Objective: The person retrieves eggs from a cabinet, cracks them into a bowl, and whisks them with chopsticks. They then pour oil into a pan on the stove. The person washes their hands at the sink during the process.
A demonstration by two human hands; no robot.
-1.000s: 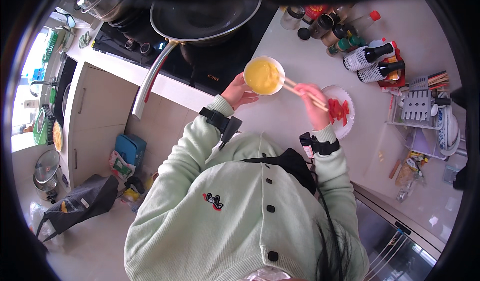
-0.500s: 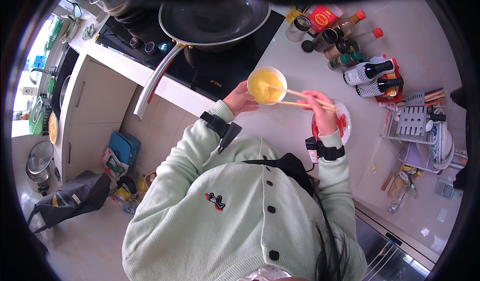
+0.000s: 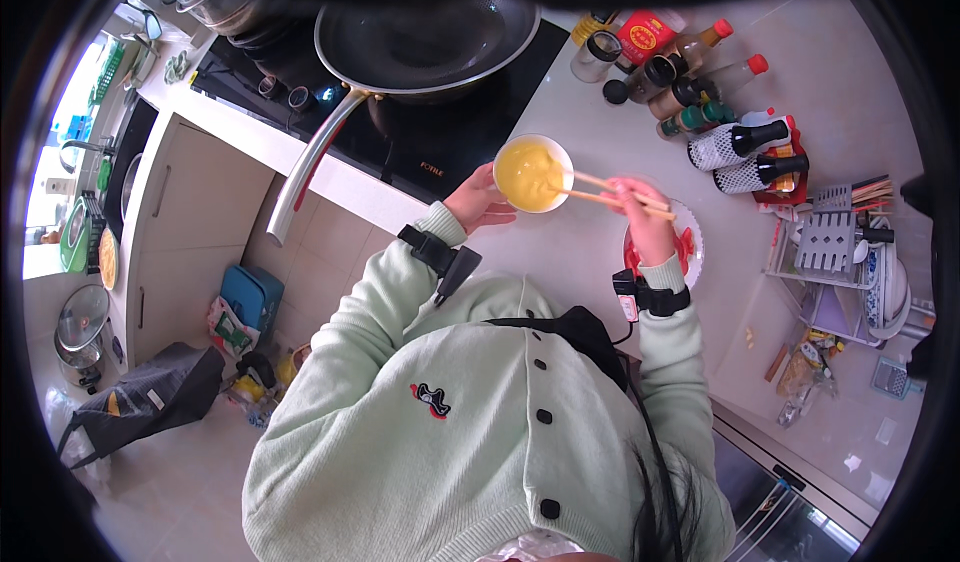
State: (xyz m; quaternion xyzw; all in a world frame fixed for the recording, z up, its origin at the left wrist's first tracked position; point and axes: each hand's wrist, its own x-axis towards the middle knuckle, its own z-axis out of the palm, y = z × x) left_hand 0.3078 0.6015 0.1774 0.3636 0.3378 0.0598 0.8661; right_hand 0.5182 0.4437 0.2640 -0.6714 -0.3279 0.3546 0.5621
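Note:
A white bowl (image 3: 567, 152) of yellow beaten egg (image 3: 524, 174) is tilted in my left hand (image 3: 479, 203), whose fingers wrap its left side. My right hand (image 3: 646, 217) grips a pair of wooden chopsticks (image 3: 594, 199), closed around their upper part. Their tips reach over the bowl's right rim into the egg. Partly hidden beneath my right hand, a white plate (image 3: 694, 230) with red cut pieces (image 3: 684, 247) rests on the counter. A strap with a small device sits on each wrist.
A large frying pan (image 3: 430, 52) stands on the black cooktop (image 3: 410, 147), its long handle (image 3: 318, 162) jutting toward me. Several seasoning bottles (image 3: 690, 92) crowd the far right counter. Beyond my right arm are a dish rack (image 3: 822, 252) and a bag of small packets (image 3: 803, 377).
The chopstick tips have moved from the middle of the egg to the bowl's right side. My left hand and the bowl stay nearly in place.

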